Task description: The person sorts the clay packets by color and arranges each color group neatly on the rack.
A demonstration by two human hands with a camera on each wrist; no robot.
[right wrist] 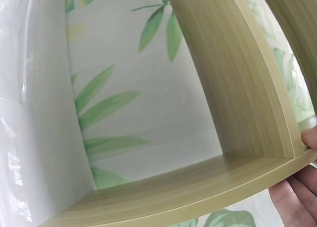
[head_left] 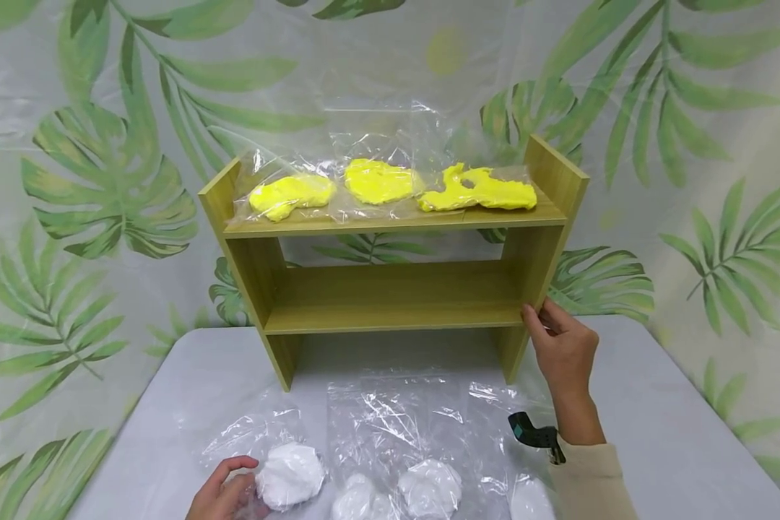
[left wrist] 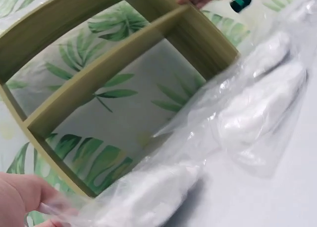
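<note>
A two-tier wooden shelf [head_left: 390, 297] stands on the table. My right hand [head_left: 567, 350] grips its right side panel at the height of the lower board, thumb in front and fingers behind. In the right wrist view, fingers [right wrist: 295, 199] wrap that panel's edge. At the lower left, my left hand [head_left: 224, 491] pinches the edge of a clear plastic bag with a flattened white lump [head_left: 291, 477] inside. The left wrist view shows the film between thumb and fingers, beside the white lump [left wrist: 153, 197].
Three bagged yellow lumps [head_left: 380, 180] lie along the shelf's top board. More bagged white lumps [head_left: 430, 489] lie in a row on the grey-white table [head_left: 650, 404] before the shelf. A leaf-patterned curtain [head_left: 390, 65] hangs close behind.
</note>
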